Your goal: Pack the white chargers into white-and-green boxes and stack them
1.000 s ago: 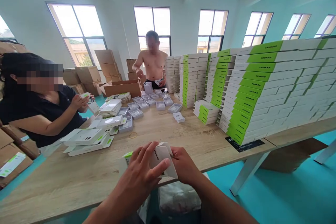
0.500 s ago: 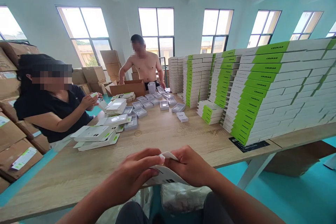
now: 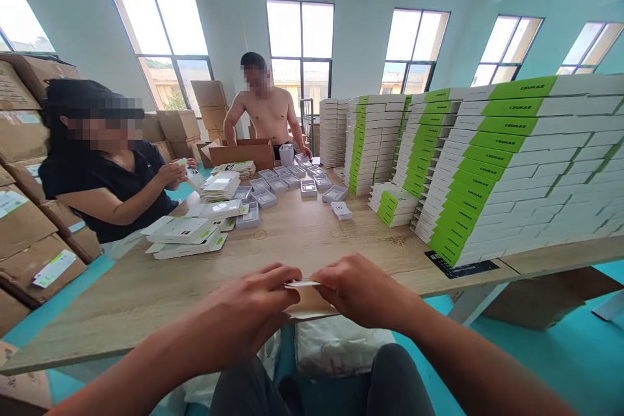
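Note:
A thin white carton (image 3: 303, 283) is held between my hands just over the table's front edge. Its white top edge faces me, with a tan area below it that may be its inside or the table behind. My left hand (image 3: 256, 302) pinches the left end, fingers curled on the rim. At the right end, my right hand (image 3: 358, 286) grips with thumb and bent fingers. Most of the carton's faces are hidden by my hands and the angle.
Flat white cartons (image 3: 188, 234) lie at left, beside clear plastic trays (image 3: 263, 198). A small white card pack (image 3: 341, 210) sits mid-table. Tall stacks of green-and-white boxes (image 3: 487, 162) line the right. One co-worker (image 3: 112, 175) handles a carton; another (image 3: 266, 114) stands by a brown box (image 3: 244, 155).
The carton has tilted, so its printed face no longer shows and its edge does. My hands have risen slightly and spread at its two ends. The view has shifted a little.

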Available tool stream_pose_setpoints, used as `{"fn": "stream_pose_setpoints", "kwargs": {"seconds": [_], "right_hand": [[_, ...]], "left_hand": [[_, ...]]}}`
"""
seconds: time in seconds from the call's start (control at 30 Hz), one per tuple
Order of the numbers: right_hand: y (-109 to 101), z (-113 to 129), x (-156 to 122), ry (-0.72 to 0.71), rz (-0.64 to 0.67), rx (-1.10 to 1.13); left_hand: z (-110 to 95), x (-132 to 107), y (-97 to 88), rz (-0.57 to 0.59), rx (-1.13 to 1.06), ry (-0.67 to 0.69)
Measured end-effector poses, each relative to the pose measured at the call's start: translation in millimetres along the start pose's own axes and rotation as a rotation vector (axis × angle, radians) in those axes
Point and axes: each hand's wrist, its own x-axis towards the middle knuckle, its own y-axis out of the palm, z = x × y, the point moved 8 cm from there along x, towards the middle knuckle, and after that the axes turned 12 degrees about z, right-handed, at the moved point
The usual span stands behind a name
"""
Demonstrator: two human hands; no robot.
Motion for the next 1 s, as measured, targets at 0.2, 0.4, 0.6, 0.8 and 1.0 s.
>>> {"fn": "stream_pose_setpoints", "kwargs": {"seconds": [0.2, 0.4, 0.6, 0.8, 1.0], "right_hand": [[0.4, -25.1, -25.3, 0.005, -0.383, 0.506], [25.8, -25.7, -33.9, -0.243, -0.552, 0.360], [51.3, -45.9, -20.9, 0.022, -0.567, 0.791], [72.3, -51.8, -18.1, 0.217, -0.758, 1.375], [81.5, -45.6, -12.9, 0.371, -0.919, 1.579]], "left_hand": [[14.1, 3.1, 5.9, -0.022, 0.097, -0.001], [26.6, 6.2, 30.7, -0.111, -0.011, 0.021], [38.1, 9.0, 48.1, -0.251, -0.110, -0.018], [46.6, 3.5, 59.2, -0.475, -0.166, 0.054], [48.1, -0.9, 77.6, -0.477, -0.048, -0.032]]}}
